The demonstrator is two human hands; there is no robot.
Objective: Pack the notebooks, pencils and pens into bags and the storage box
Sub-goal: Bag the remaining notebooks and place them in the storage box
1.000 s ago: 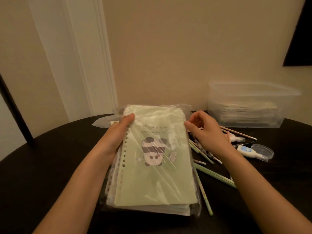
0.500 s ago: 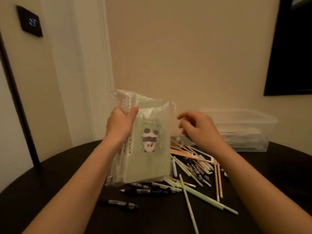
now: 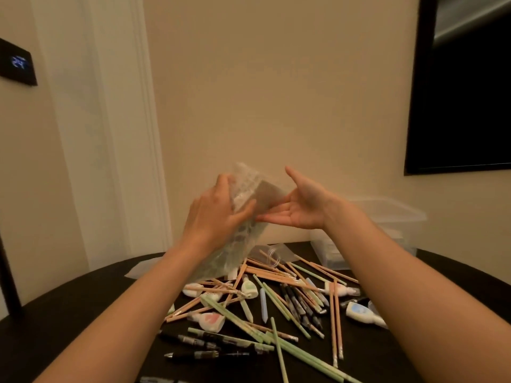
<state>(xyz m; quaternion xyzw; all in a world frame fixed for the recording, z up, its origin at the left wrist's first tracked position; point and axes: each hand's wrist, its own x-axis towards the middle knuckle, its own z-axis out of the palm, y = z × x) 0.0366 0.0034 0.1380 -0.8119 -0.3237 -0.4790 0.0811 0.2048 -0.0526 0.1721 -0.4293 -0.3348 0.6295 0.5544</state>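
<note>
- Left hand grips the clear bag of notebooks from its left side, thumb across the front and fingers curled over the upper edge
- Right hand is spread flat with the palm up and holds nothing; its fingertips touch the bag's right edge, just beside my left thumb
- The bag is raised and tilted, its top leaning right; its lower end hangs low over the worktop, and I cannot tell whether it touches
- Pencils lie criss-crossed below and to the right of the bag, with black pens nearer to me
- The storage box stands at the back right by the wall, partly hidden behind my right wrist
- Bare dark worktop shows left of my left forearm, out to the rounded edge
</note>
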